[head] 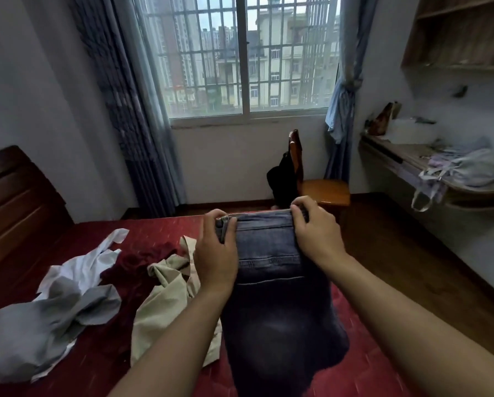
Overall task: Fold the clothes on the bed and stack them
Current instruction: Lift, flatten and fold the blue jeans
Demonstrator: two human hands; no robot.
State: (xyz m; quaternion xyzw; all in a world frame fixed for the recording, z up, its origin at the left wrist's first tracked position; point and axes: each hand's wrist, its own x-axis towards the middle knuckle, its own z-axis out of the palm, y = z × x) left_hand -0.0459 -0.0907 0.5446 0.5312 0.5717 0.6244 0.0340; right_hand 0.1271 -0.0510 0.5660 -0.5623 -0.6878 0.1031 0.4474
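Dark blue jeans [274, 305] hang in front of me above the red bed [160, 227], held up by the waistband. My left hand [215, 253] grips the waistband's left end. At the right end, my right hand [316, 227] pinches the same waistband. On the bed to the left lie a beige garment [165, 299], a dark red garment [137, 265] and a crumpled grey and white garment [54, 313], all unfolded.
A dark wooden headboard [16, 202] stands at the left. Beyond the bed's far edge is a wooden chair [320, 187] with black cloth on it, under a barred window. A desk [429, 164] with clothes and a bag runs along the right wall.
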